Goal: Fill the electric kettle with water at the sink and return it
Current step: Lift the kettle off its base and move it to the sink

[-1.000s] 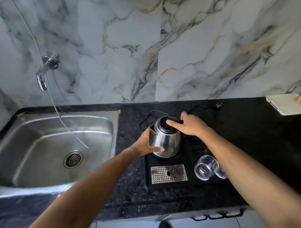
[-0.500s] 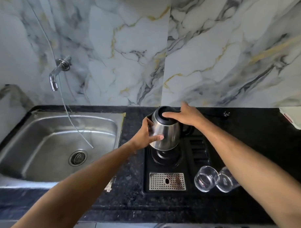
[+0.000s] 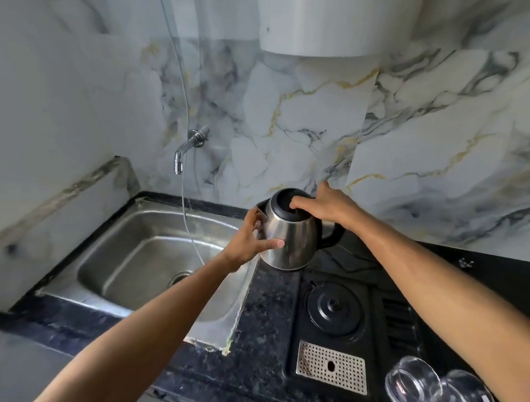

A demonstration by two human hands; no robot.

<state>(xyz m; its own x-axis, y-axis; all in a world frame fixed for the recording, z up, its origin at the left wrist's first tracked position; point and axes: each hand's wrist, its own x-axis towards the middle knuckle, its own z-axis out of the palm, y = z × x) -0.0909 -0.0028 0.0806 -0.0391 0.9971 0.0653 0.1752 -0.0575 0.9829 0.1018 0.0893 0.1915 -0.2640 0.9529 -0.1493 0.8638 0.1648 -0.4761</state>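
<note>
A steel electric kettle (image 3: pixel 289 240) with a black lid and black handle hangs in the air, tilted, above the counter between its round black base (image 3: pixel 333 311) and the steel sink (image 3: pixel 129 256). My left hand (image 3: pixel 250 239) grips the kettle's body on the spout side, thumb across the front. My right hand (image 3: pixel 326 204) rests on top, fingers on the black lid. A chrome tap (image 3: pixel 186 151) juts from the marble wall above the sink's back edge.
The black tray (image 3: pixel 381 370) holding the base has a perforated drip grate (image 3: pixel 331 367). Two clear glasses (image 3: pixel 437 393) lie on it at the lower right. A thin clear hose (image 3: pixel 184 198) hangs down into the sink. A white cylinder (image 3: pixel 336 23) is mounted on the wall above.
The kettle has been lifted off its base and carried left toward the sink, held in both hands. The view has tilted up and swung left.
</note>
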